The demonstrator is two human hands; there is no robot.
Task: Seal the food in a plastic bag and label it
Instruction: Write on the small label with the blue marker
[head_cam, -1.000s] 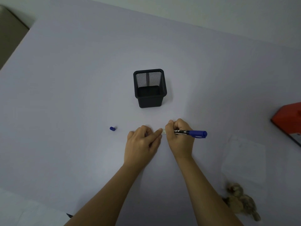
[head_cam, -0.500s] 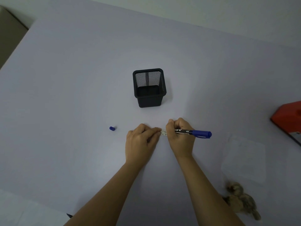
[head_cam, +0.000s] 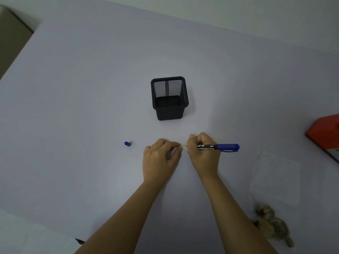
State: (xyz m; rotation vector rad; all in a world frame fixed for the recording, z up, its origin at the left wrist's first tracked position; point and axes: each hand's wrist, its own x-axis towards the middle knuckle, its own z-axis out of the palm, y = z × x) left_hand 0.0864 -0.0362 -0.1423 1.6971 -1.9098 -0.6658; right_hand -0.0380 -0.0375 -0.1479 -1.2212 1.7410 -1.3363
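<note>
My right hand (head_cam: 202,154) grips a blue marker (head_cam: 222,147) that lies level, its blue end pointing right. A small white label strip (head_cam: 184,147) lies on the table between my hands. My left hand (head_cam: 161,158) holds the strip's left end down with its fingertips; most of the strip is hidden under the fingers. The marker's blue cap (head_cam: 127,143) lies alone to the left. A clear plastic bag (head_cam: 275,177) lies flat at the right, with brownish dried food (head_cam: 271,224) just below it.
A black mesh pen holder (head_cam: 169,99) stands behind my hands. A red box (head_cam: 325,133) is at the right edge. The lilac table top (head_cam: 82,88) ends at the left and far sides; a white sheet (head_cam: 27,235) lies at the near left corner.
The marker has slid a little to the right with my right hand, and more of the strip shows between the hands. My left hand stayed on the strip.
</note>
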